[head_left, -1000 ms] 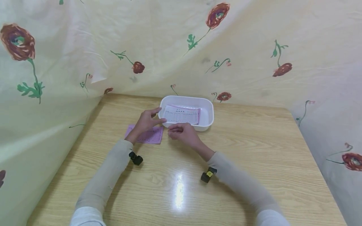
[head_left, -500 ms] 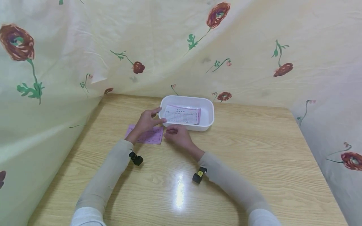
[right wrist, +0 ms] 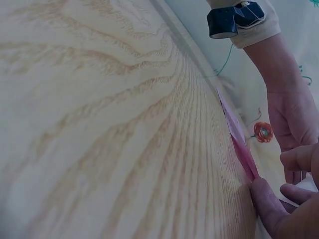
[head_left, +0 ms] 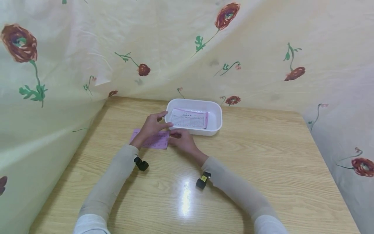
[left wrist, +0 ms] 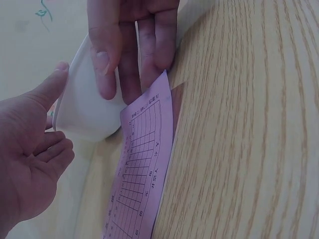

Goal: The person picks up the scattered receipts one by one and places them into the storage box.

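My left hand [head_left: 151,126] grips the left front corner of the white plastic box [head_left: 201,132], thumb at the rim. In the left wrist view, its other fingers curl below that rim. Printed white paper forms [head_left: 188,120] lie inside the box, over a pink sheet. On the table, partly beneath my left wrist, is a pink printed slip [head_left: 159,140]. My right hand [head_left: 185,141] pinches the right edge of this slip near a corner. The slip [right wrist: 235,130] appears bent and a little raised at the fingertips in the right wrist view.
A wood-grain table [head_left: 248,169] carries everything. Flowered cloth [head_left: 169,48] hangs behind it and along both sides. Each wrist wears a small black camera, such as the one on the left wrist [head_left: 141,164].
My right hand has moved left from in front of the box to the edge of the pink slip. My left hand and the box have stayed in place.
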`<state>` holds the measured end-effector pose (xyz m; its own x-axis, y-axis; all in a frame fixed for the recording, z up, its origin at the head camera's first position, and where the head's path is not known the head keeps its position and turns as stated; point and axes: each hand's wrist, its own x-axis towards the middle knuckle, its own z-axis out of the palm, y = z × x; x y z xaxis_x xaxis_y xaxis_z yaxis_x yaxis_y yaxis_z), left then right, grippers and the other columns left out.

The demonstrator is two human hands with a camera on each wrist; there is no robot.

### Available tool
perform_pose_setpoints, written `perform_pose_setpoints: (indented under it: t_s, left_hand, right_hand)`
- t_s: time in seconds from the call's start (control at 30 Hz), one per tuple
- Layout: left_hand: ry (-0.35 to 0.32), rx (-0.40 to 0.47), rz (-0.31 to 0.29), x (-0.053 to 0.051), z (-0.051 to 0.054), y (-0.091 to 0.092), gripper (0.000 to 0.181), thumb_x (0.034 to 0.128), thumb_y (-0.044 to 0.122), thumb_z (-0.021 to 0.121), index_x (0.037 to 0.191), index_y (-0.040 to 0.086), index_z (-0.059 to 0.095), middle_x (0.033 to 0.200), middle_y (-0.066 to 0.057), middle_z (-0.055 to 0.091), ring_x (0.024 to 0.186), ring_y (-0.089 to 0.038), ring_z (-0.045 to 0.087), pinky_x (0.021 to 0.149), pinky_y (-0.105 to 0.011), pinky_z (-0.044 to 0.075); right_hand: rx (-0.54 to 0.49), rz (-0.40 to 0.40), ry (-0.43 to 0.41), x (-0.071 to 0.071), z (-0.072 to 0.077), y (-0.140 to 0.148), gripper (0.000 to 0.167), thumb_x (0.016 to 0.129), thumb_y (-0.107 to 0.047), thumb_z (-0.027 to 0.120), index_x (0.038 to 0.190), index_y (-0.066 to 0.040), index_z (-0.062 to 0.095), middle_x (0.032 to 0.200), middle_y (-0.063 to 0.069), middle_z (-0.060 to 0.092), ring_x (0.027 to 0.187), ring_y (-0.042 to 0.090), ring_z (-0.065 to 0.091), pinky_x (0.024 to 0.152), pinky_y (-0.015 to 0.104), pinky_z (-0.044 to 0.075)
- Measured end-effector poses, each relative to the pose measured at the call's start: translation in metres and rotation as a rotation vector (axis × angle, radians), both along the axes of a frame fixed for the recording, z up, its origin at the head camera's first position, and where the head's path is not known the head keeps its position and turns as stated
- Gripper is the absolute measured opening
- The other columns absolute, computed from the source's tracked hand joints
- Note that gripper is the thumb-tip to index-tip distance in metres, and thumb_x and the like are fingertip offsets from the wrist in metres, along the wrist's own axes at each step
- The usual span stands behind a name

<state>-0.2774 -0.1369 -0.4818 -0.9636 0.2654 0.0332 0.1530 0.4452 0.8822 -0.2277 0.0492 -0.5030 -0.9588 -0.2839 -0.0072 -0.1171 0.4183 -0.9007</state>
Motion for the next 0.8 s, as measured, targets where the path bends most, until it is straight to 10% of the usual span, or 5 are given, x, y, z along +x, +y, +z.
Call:
perform_pose_setpoints:
  t_s: [0.8]
  left_hand:
    - [0.021, -0.013, -0.006, -0.0022, -0.0001, -0.0002, 0.076, 0.0897, 0.030, 0.081, 0.150, 0.002, 0.046, 0.159, -0.012, 0.042, 0.146, -0.030, 0.041, 0.120, -0.040, 0.039]
  right_hand:
    - [0.063, 0.075, -0.014, -0.0045, 0.0008, -0.0073, 0.029, 0.091, -0.014, 0.077, 0.118, -0.003, 0.075, 0.110, 0.011, 0.077, 0.094, 0.019, 0.072, 0.076, 0.023, 0.061]
